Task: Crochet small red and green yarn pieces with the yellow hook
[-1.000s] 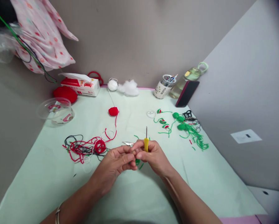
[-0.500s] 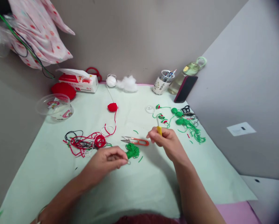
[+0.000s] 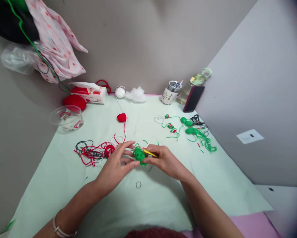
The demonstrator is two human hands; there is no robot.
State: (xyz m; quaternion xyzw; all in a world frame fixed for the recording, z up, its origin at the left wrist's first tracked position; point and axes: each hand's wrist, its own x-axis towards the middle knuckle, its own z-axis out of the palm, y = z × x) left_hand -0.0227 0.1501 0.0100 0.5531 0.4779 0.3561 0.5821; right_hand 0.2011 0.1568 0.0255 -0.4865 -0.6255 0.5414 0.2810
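My left hand [image 3: 117, 162] curls around a bundle of green yarn [image 3: 139, 155], its thumb and fingers at the bundle's left side. My right hand [image 3: 164, 161] pinches a yellow-handled crochet hook [image 3: 150, 153] whose tip points left over the yarn. The right fingertips also meet the bundle's right edge. A small dark ring [image 3: 138, 184] lies on the cloth below the hands. Short green yarn scraps [image 3: 150, 169] are scattered near the bundle. The orange thread snips are mostly hidden behind the hands and yarn.
Tangled red, black and white yarn [image 3: 91, 153] lies left. A red crocheted piece [image 3: 122, 117] and white stuffing [image 3: 137, 95] sit farther back. Green crocheted pieces [image 3: 188, 124] lie right. A pen holder [image 3: 170, 93], phone [image 3: 193, 99], bottle [image 3: 188, 91], tissue box [image 3: 95, 95] and plastic tub [image 3: 72, 122] stand around the edges.
My right hand has come left and down with the crochet hook to the green yarn. My left hand has shifted onto the bundle, and the dark ring lies apart from it. The view has shifted slightly.
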